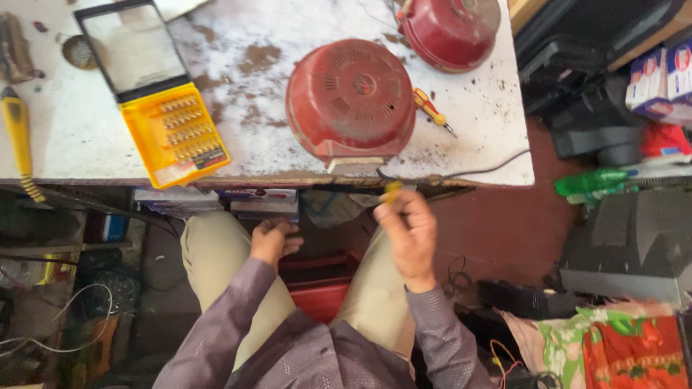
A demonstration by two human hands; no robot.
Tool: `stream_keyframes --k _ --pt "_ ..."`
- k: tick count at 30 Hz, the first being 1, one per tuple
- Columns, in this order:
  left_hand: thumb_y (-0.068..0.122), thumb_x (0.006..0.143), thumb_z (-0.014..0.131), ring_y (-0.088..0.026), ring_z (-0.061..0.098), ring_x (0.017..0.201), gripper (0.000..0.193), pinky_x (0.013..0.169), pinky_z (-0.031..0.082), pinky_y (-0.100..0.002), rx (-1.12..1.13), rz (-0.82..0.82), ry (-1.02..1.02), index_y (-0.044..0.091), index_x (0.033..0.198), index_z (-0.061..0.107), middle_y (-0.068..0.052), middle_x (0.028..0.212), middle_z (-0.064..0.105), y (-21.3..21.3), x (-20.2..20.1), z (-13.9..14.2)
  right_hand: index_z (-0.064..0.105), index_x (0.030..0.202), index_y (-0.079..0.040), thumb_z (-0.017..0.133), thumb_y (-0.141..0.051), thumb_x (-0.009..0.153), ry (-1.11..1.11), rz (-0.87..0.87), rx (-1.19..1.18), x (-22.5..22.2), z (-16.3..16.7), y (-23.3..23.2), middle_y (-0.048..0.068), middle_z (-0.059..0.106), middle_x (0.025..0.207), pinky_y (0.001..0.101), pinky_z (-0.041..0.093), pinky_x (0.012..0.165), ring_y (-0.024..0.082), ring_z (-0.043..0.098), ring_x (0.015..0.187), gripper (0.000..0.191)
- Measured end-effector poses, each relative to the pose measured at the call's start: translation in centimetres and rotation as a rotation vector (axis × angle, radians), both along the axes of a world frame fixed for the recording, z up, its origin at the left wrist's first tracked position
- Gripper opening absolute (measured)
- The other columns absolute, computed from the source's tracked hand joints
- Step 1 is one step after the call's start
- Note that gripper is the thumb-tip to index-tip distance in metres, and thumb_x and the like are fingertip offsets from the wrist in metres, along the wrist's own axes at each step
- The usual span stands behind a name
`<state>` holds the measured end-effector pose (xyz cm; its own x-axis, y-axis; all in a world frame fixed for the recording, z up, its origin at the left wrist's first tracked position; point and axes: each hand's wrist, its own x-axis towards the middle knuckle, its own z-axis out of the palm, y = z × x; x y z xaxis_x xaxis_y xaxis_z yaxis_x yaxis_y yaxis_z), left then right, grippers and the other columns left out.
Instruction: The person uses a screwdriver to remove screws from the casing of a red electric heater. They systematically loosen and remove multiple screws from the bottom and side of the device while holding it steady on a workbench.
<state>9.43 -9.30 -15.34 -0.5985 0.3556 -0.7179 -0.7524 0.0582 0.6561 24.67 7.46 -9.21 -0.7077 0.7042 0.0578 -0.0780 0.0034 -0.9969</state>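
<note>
yellow plastic is showing between the fingertips of the right hand (409, 232), which is pinching a small yellow-handled piece (391, 191) just under the front edge of the worktable (86, 137), below the red domed housing (351, 97). the piece is blurred, so what kind of tool or part it is cannot be told. the housing is lying dome-up near the front edge, right of the middle, with a red-and-yellow screwdriver (431, 109) lying just beside its right side and a thin dark cable (476, 171) running along the edge toward the front right corner.

the left hand (273, 239) is resting loosely curled over the left thigh, holding nothing visible, well apart from the right. the right forearm is rising from the lap, wrist bent upward, thumb and first fingers closed on the yellow piece.

a sound way to work here, as a judgement: keeping the pinch firm and close to the tip, and bringing the free hand up to steady the housing before any force is going in.

an open yellow bit case (175, 133) is sitting toward the front left of the worktable.
</note>
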Motion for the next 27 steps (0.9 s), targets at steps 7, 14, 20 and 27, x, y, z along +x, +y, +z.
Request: stream_keyframes --k 7,14,20,27 --pt "0.021 0.091 0.081 -0.009 0.05 0.052 0.029 0.048 0.04 -0.027 -0.066 -0.329 1.074 0.002 0.071 0.073 -0.003 0.055 0.062 0.5 1.5 6.4 0.062 0.104 -0.002 0.063 0.004 0.097 0.22 -0.102 -0.206 1.4 0.5 3.4 0.014 0.074 0.095 0.0275 0.057 0.069 0.015 0.069 0.078 0.01" --pt "0.033 0.095 0.087 -0.028 0.061 0.083 0.038 0.074 0.047 -0.041 -0.314 -0.257 1.724 0.003 0.102 0.067 -0.011 0.087 0.062 7.5 -5.5 13.5 0.063 0.109 0.003 0.067 0.001 0.099 0.147 -0.057 -0.077 0.4 1.2 2.8 0.017 0.077 0.104 0.0269 0.06 0.072 0.015 0.073 0.083 0.012" --pt "0.084 0.069 0.091 -0.047 0.057 0.111 0.108 0.084 0.047 -0.057 -0.614 -0.357 1.989 -0.003 0.127 0.064 -0.029 0.121 0.059 13.3 -10.7 15.7 0.072 0.122 0.001 0.066 -0.002 0.099 0.022 -0.117 0.161 -1.3 3.3 1.0 0.01 0.077 0.095 0.0229 0.054 0.063 0.008 0.066 0.073 0.023" --pt "0.096 0.05 0.079 -0.048 0.057 0.121 0.14 0.097 0.053 -0.054 -0.732 -0.785 1.389 -0.009 0.138 0.05 -0.03 0.133 0.053 16.0 -10.8 17.3 0.073 0.112 -0.002 0.066 -0.003 0.096 -0.066 -0.104 0.665 -2.2 6.8 1.8 0.015 0.073 0.092 0.033 0.057 0.074 0.023 0.074 0.08 0.018"
